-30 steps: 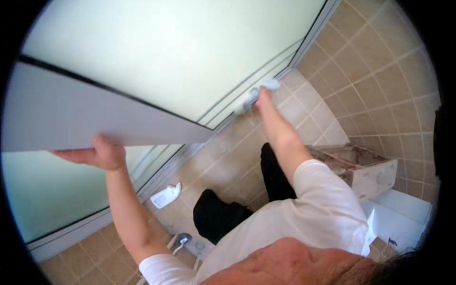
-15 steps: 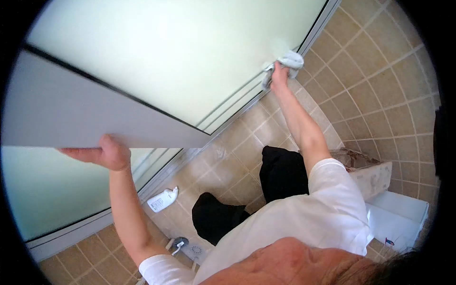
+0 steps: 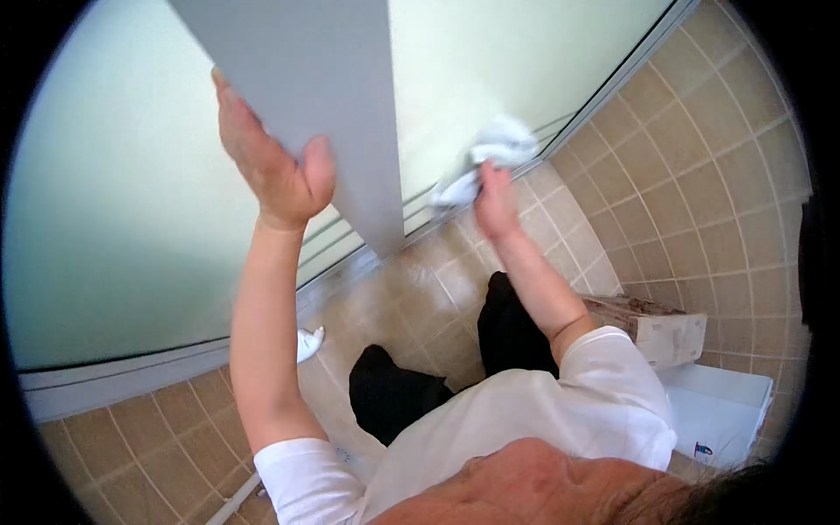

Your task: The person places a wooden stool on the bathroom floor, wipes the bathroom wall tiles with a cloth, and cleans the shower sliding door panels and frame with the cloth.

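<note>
My right hand (image 3: 497,201) grips a crumpled white cloth (image 3: 505,143) near the lower rail of the frosted glass panel (image 3: 472,70). The cloth is smeared by motion. On the left, my left hand (image 3: 276,171) holds the edge of a grey door panel (image 3: 319,79), its thumb on the near face and its fingers stretched along the left edge. This grey panel stands in front of the frosted glass.
A white bottle (image 3: 308,344) lies on the tiled floor (image 3: 411,306), partly hidden by my left arm. At the right are a cardboard box (image 3: 669,339) and a pale blue-white box (image 3: 717,407) beside the tiled wall (image 3: 700,192). My dark-clad legs show below.
The grey door panel has swung right and now appears more upright in view. My left hand has moved up with it. My right hand and cloth have shifted left and slightly down.
</note>
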`<move>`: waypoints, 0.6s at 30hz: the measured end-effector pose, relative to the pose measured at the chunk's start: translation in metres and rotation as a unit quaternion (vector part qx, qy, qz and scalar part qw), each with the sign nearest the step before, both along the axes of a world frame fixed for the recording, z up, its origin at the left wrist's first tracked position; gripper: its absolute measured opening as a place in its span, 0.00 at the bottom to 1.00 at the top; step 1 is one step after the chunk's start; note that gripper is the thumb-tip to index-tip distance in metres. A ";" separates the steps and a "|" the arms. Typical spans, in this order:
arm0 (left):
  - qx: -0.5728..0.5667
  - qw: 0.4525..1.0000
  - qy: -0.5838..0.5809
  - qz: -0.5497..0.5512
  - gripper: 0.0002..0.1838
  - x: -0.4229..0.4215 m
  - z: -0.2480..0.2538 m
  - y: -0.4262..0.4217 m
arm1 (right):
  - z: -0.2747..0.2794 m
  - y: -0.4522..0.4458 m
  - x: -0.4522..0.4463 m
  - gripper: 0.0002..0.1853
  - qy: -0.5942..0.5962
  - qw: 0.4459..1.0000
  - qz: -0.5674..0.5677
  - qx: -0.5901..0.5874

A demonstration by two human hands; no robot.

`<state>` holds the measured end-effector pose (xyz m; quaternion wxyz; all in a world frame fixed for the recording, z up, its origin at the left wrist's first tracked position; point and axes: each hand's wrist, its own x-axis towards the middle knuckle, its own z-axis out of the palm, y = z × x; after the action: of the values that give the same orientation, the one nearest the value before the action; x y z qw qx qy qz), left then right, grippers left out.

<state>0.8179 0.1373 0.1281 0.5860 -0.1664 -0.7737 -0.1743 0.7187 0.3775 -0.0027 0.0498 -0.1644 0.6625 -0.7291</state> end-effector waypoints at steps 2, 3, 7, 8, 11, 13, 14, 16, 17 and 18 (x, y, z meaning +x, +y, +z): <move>0.019 1.000 0.009 0.010 0.45 -0.002 -0.008 0.000 | 0.030 -0.008 -0.008 0.20 0.034 0.986 -0.032 -0.160; 0.031 0.999 0.022 0.017 0.45 -0.004 -0.010 -0.001 | 0.029 -0.015 -0.006 0.20 0.035 0.987 -0.026 -0.157; -0.008 0.996 0.068 0.056 0.44 -0.007 -0.006 0.002 | 0.007 -0.036 0.023 0.20 0.117 0.963 0.013 0.244; 0.012 0.998 0.031 0.055 0.44 -0.005 -0.005 0.003 | -0.001 -0.044 0.037 0.17 0.065 0.951 0.058 0.297; 0.012 0.998 -0.028 0.057 0.44 0.000 -0.006 0.007 | -0.060 -0.058 0.070 0.15 0.222 0.938 0.079 0.255; 0.019 0.997 0.055 0.048 0.45 -0.010 -0.027 0.008 | -0.105 -0.061 0.080 0.16 0.250 0.931 0.064 0.257; 0.039 0.998 0.032 0.044 0.46 -0.006 -0.039 0.012 | -0.111 -0.063 0.085 0.17 0.278 0.924 0.041 0.261; 0.054 0.997 -0.024 0.057 0.44 0.006 -0.062 0.023 | -0.106 -0.061 0.083 0.18 0.220 0.943 0.056 0.244; 0.070 0.992 -0.080 0.063 0.43 0.016 -0.074 0.027 | -0.101 -0.059 0.080 0.19 0.160 0.958 0.066 0.228; 0.071 0.992 -0.080 0.070 0.43 0.027 -0.085 0.028 | -0.103 -0.057 0.073 0.17 0.166 0.959 0.031 0.229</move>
<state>0.8453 0.1658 0.0429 0.5431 -0.0552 -0.8138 -0.1995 0.7915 0.3207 -0.1054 -0.0021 -0.2880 0.8051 -0.5186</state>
